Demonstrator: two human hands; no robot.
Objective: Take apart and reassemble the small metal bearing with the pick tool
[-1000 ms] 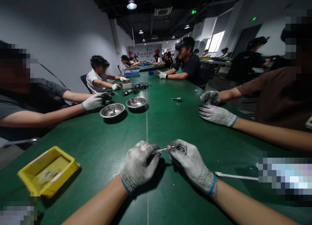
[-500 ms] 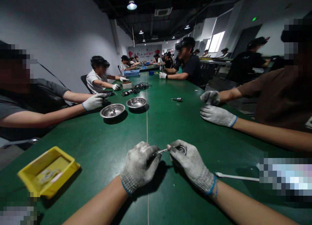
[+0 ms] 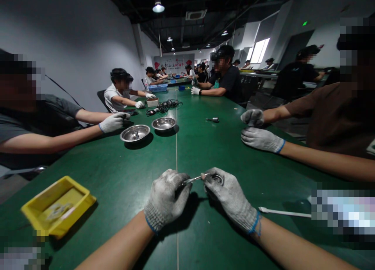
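Note:
My left hand (image 3: 167, 198), in a soiled white knit glove, is closed on one end of a thin shiny metal rod-like piece (image 3: 193, 180). The piece spans the gap to my right hand (image 3: 230, 198), gloved alike, whose thumb and forefinger pinch near its other end. Inside the curl of my right fingers sits a round, ringed metal part (image 3: 218, 179), mostly covered by the glove. Both hands are just above the green table (image 3: 199, 238). What the metal piece is exactly, I cannot make out.
A yellow bin (image 3: 63, 203) with pale pieces stands at left. Two steel bowls (image 3: 135, 134), a black cable heap (image 3: 166, 105) and a dark-tipped tool (image 3: 212, 119) lie farther off. At right are a white stick (image 3: 287, 212) and co-workers' gloved hands (image 3: 260, 139).
My left hand has shifted very slightly left, and a little more of the thin metal piece shows between the hands. My right hand keeps its place and grip.

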